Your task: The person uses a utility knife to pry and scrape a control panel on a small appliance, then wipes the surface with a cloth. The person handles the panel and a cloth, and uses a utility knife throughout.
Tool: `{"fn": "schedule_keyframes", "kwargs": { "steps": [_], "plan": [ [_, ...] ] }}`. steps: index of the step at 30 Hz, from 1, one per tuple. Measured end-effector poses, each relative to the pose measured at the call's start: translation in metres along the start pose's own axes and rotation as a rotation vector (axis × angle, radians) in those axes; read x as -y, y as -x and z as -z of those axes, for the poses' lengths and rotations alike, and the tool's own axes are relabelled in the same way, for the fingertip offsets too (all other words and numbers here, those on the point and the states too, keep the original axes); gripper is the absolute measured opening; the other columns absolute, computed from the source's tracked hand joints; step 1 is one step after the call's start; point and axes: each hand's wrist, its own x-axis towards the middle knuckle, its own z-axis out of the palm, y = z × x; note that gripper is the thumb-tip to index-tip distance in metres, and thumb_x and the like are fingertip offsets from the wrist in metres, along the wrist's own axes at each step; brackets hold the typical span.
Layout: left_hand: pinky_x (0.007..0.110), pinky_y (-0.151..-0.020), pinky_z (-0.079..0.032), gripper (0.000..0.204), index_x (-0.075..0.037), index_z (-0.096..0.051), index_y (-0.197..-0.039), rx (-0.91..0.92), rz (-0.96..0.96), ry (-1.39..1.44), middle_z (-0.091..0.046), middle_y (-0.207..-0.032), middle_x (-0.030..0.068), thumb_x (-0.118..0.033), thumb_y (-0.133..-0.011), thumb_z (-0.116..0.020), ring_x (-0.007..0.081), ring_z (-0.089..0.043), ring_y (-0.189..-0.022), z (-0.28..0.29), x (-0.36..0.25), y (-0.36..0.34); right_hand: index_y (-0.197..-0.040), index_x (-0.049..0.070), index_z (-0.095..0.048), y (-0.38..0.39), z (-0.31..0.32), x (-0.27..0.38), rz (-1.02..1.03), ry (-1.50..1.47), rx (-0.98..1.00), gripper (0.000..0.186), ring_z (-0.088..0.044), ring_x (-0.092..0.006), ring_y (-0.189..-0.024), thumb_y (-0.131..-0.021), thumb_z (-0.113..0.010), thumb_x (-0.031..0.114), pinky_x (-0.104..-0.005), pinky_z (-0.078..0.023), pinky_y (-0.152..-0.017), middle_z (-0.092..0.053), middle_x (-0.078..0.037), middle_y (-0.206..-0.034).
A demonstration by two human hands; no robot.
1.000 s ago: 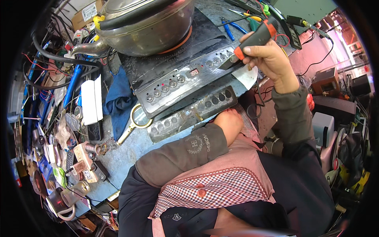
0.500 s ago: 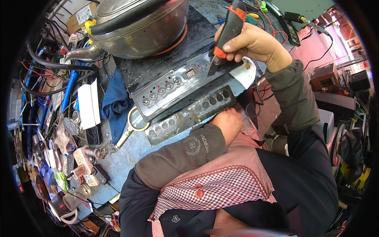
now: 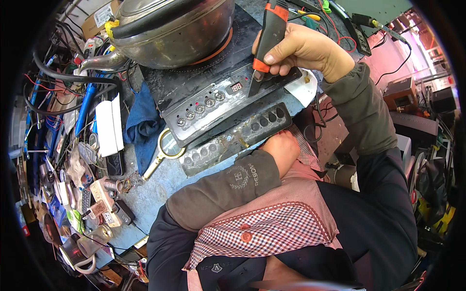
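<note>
My right hand (image 3: 310,51) is closed around the black and orange handle of a utility knife (image 3: 272,34). Its dark blade points down at the bare control panel (image 3: 218,109) of a black cooktop, just right of a small lit red display (image 3: 236,87). Round button parts and a red light line the panel. Nearer me lies a loose dark strip (image 3: 238,136) with round recesses and brownish residue. My left hand (image 3: 282,153) rests by the strip's near edge, its fingers curled under and mostly hidden; whether it grips anything is unclear.
A large lidded metal pot (image 3: 174,43) sits on the cooktop. A magnifying glass (image 3: 170,144), a blue cloth (image 3: 143,126) and folded white paper (image 3: 109,127) lie left of the panel. Cables, tools and a power strip (image 3: 104,201) crowd the left side. White paper (image 3: 303,88) pokes out at the panel's right end.
The knife and my right hand have shifted left along the panel, bringing the blade closer to the display. My left hand stays in nearly the same place beside the strip.
</note>
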Motion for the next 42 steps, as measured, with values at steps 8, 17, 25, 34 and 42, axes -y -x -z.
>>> {"fn": "schedule_keyframes", "kwargs": {
  "steps": [8, 17, 25, 34, 42],
  "plan": [
    [0.038, -0.083, -0.057, 0.021, -0.002, -0.077, -0.101, -0.007, -0.014, 0.03, -0.074, -0.099, 0.0145, -0.018, -0.092, -0.066, 0.0283, -0.074, -0.093, 0.001, 0.002, 0.0, -0.114, -0.006, -0.078, -0.011, -0.022, 0.005, -0.081, -0.017, -0.009, 0.027, -0.079, -0.018, -0.075, -0.089, -0.084, 0.003, -0.027, -0.067, -0.064, -0.081, -0.016, -0.099],
    [0.038, -0.084, -0.057, 0.021, -0.004, -0.077, -0.103, -0.017, -0.004, 0.006, -0.074, -0.099, 0.0136, -0.018, -0.092, -0.066, 0.0283, -0.075, -0.093, 0.001, 0.0, 0.001, -0.111, -0.006, -0.079, -0.008, -0.065, 0.005, -0.062, -0.082, -0.005, 0.024, -0.079, -0.019, -0.078, -0.092, -0.085, 0.007, -0.029, -0.068, -0.069, -0.082, -0.016, -0.1],
    [0.038, -0.085, -0.057, 0.021, -0.004, -0.077, -0.104, 0.026, -0.005, -0.013, -0.074, -0.1, 0.0134, -0.018, -0.093, -0.066, 0.0283, -0.075, -0.094, 0.005, 0.0, 0.0, -0.108, -0.002, -0.08, 0.043, -0.028, -0.015, 0.263, -0.17, -0.379, 0.025, -0.077, -0.0162, -0.072, -0.097, -0.08, 0.02, -0.028, -0.065, -0.066, -0.082, -0.011, -0.096],
    [0.039, -0.084, -0.057, 0.021, -0.004, -0.077, -0.104, 0.046, -0.008, 0.012, -0.074, -0.1, 0.013, -0.019, -0.092, -0.067, 0.0285, -0.075, -0.094, 0.006, 0.001, 0.0, -0.102, -0.006, -0.078, 0.074, -0.02, -0.065, 0.293, -0.245, -0.704, 0.021, -0.076, -0.0176, -0.069, -0.095, -0.076, 0.014, -0.0286, -0.064, -0.063, -0.08, -0.013, -0.093],
    [0.039, -0.085, -0.057, 0.02, -0.004, -0.076, -0.102, 0.047, -0.021, 0.022, -0.075, -0.1, 0.0139, -0.019, -0.092, -0.067, 0.0293, -0.075, -0.094, 0.005, 0.001, 0.0, -0.109, -0.007, -0.076, 0.073, -0.033, -0.077, 0.259, -0.374, -0.728, 0.02, -0.078, -0.0175, -0.07, -0.1, -0.072, 0.01, -0.028, -0.064, -0.062, -0.082, -0.013, -0.095]
  ]
}}
